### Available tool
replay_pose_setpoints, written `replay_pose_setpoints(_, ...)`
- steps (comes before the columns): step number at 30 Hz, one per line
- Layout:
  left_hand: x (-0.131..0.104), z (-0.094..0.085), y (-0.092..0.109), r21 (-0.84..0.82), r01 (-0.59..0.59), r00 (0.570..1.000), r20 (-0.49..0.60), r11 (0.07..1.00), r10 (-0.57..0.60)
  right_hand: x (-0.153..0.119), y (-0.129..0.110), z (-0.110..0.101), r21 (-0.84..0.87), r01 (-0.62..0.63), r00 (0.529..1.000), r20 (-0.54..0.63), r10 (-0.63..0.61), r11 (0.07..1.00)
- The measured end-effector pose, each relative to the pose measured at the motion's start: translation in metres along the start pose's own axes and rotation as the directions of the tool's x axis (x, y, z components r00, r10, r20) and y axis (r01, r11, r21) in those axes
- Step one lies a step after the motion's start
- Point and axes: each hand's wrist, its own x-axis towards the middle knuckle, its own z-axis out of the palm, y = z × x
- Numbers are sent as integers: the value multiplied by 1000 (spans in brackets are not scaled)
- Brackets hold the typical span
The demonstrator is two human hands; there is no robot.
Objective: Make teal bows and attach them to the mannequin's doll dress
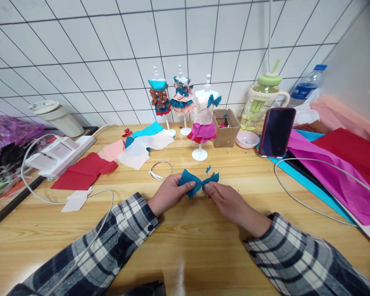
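A teal piece of crepe paper (195,191), pinched narrow in its middle like a bow, is held above the wooden table. My left hand (167,195) grips its left wing, thumb on top. The thumb and fingers of my right hand (228,202) pinch the narrow middle, and the ragged right wing shows beyond them. What else my right fingertips may hold is too small to make out. Small teal scraps (208,169) lie just past the paper. Behind stands a small white dress form (200,109) with a pink paper skirt and a teal bow at its shoulder.
Two more dressed forms (181,98) stand by the tiled wall. Nearby are a cardboard box (226,133), a pink dish (242,144), a propped phone (276,133) and a coil of wire (152,174). Red paper (80,174) lies left; coloured sheets (329,176) and a cable (299,200) lie right.
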Motion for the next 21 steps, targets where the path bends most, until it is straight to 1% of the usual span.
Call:
replay_pose_setpoints(4,0,0,0,45,-4,1000,23,999,3,-1,0,1,-11,-7,1000,-3,7,1000)
replay_pose_setpoints(13,-1,4,5,86,18,1000,15,996,-19,1,3,3,-36,-4,1000,-29,3,999)
replay_pose_setpoints(18,-1,3,2,73,-17,1000,10,997,17,1,1,2,-32,-3,1000,-26,2,999)
replay_pose_setpoints(21,-2,4,3,68,-6,1000,-5,998,7,1,0,2,-30,-5,1000,-16,4,1000)
